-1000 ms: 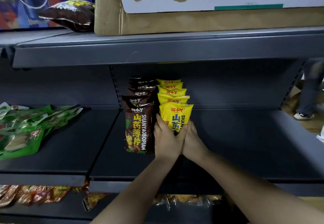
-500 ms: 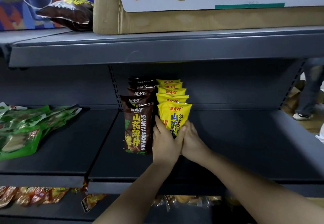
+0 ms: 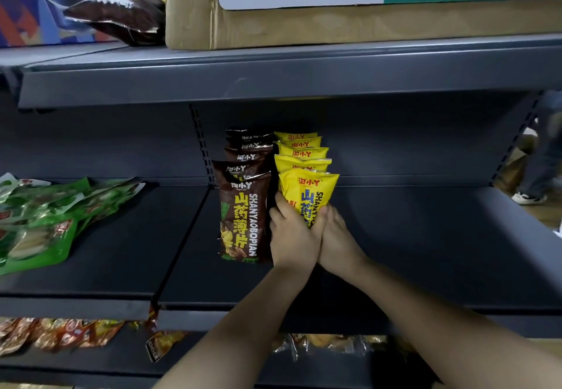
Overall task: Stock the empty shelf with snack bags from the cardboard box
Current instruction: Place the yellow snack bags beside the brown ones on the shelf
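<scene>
Both hands, left hand and right hand, grip the front yellow bag closed-fingered, apparently. It stands on the shelf, at three o'clock of the brown bags. Press it squarely back, upright, before letting go.

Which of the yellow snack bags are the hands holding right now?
The front yellow bag, nearest the camera. The left hand and right hand clasp its lower half; the other yellow bags stand untouched behind it.
</scene>
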The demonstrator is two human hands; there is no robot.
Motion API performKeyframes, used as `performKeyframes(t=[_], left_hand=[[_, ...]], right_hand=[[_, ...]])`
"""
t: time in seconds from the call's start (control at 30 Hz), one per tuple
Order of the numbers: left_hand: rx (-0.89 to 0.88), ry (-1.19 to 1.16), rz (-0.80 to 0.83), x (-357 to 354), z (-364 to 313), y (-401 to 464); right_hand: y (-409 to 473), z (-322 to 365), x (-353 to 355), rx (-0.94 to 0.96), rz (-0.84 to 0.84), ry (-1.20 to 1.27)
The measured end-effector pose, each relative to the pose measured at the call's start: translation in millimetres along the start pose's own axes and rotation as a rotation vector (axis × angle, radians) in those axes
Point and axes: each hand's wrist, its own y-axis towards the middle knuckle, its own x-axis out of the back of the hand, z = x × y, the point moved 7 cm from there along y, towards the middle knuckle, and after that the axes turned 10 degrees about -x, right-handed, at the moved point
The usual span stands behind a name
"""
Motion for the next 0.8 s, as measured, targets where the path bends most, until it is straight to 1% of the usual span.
performKeyframes(t=[0.13, 0.23, 0.3, 0.4, 0.47, 0.53, 0.63, 0.7, 0.77, 0.8], left_hand=[[-0.060, -0.008, 0.002, 0.9, 1.2, -5.5], [-0.139, 0.036, -0.042, 5.6, 0.1, -15.3], [-0.231, 0.056, -0.111, 11.6, -4.6, -23.2], [-0.434, 0.087, -0.248, 27.6, -13.3, -33.2], [-0.518, 0.114, -0.316, 42.1, -13.0, -34.1], [-0.475, 0.160, -0.388, 57.7, -1.8, -29.0], [-0.274, 0.160, -0.457, 77.8, 30.1, -17.4], [-0.141, 0.035, -0.403, 81.4, 55.4, -8.3], [-0.007, -0.210, -0.272, 72.4, 79.3, 1.3], [0.021, -0.307, -0.230, 67.1, 85.6, 4.5]], right_hand=[[-1.6, -4.3, -1.1, -0.032, 0.040, 0.027], [-4.9, -10.0, 0.6, -0.075, 0.034, 0.079], [-7.3, -7.1, 4.7, -0.056, 0.014, 0.131], [-9.7, 4.9, 10.2, -0.014, 0.003, 0.176], [-8.9, 10.6, 14.5, -0.022, -0.031, 0.269], [-7.5, 10.2, 15.3, -0.045, -0.072, 0.316], [-7.5, 6.8, 10.8, -0.113, -0.065, 0.320], [-6.9, 4.5, 6.2, -0.161, -0.049, 0.367], [-5.9, 4.4, 2.1, -0.184, -0.061, 0.371], [-5.2, 5.0, 0.1, -0.189, -0.068, 0.355]])
